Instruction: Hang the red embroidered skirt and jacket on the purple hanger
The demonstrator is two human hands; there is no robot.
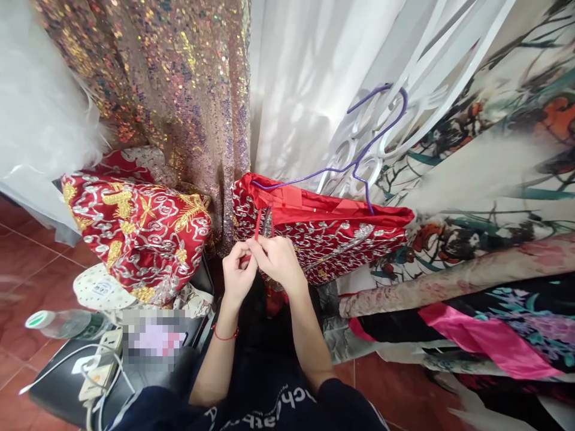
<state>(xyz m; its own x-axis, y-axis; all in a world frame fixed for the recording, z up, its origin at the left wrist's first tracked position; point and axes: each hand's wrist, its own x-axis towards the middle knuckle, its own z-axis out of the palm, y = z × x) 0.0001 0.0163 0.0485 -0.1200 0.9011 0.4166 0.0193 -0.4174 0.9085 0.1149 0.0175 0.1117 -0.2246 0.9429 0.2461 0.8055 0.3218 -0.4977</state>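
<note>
Below the left end of a purple hanger (358, 161), the left hand (238, 272) and the right hand (279, 261) meet, the grip of each pinched together on a thin red strap (257, 224) that runs up toward the top edge of the red garment (345, 245). That garment slants off to the right, its plain upper band against the hanger's ends and its lower part patterned in silver. Off to the left sits a gold-patterned cloth (139, 227), with a bottle (72, 323) and a power strip (92, 386) nearer the person.

Both hands (279, 261) pinch a red ribbon (257, 224) by an embroidered garment (345, 242) on a purple hanger (357, 163).
</note>
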